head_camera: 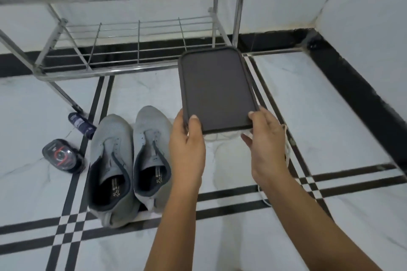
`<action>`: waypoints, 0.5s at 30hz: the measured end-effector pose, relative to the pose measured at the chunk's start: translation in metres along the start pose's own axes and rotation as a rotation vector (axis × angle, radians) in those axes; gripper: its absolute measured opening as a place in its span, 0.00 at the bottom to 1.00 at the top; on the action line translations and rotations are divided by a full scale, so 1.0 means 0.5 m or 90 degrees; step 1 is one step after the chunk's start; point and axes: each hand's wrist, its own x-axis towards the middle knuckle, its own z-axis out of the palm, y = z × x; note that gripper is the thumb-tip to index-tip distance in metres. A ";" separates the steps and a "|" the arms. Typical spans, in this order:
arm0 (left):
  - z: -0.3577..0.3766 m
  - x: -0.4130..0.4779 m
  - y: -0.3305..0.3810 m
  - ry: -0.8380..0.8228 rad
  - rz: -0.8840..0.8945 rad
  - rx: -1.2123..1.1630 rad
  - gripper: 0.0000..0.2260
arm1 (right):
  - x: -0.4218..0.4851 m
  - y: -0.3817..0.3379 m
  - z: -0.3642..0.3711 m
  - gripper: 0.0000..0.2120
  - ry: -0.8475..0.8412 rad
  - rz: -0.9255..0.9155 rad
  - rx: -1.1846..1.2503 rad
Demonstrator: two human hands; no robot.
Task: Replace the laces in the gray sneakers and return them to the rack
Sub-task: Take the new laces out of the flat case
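The gray sneakers (110, 143) stand side by side on the tiled floor (330, 116), toes toward the metal rack (105, 71), eyelets bare, with no laces in them yet. Just right of them we hold a dark tray (217, 88) by its near corners: our left hand (187, 145) clamps one corner, thumb on top and fingers under, and our right hand (266, 138) pinches the other the same way. White laces (286, 149) lie loose on the floor below the tray and beside our right wrist. We judge the tray should be set down well clear and kept level, so the laces stay untangled and within reach. A black tin (62, 156) and a dark tube (81, 123) lie left of the sneakers
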 end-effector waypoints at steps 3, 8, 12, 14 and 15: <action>-0.013 -0.002 -0.075 -0.011 -0.027 0.137 0.10 | -0.003 0.071 -0.029 0.12 0.022 0.080 -0.008; -0.012 -0.022 -0.169 -0.091 0.014 0.461 0.27 | -0.011 0.173 -0.061 0.10 0.042 0.213 -0.023; -0.006 -0.049 -0.202 -0.211 0.171 0.812 0.46 | -0.017 0.194 -0.079 0.12 0.060 0.200 0.000; -0.001 -0.050 -0.205 -0.241 0.199 0.895 0.48 | -0.017 0.196 -0.080 0.10 0.055 0.201 0.024; 0.006 -0.046 -0.208 -0.259 0.184 0.916 0.47 | -0.012 0.198 -0.081 0.10 0.054 0.213 0.035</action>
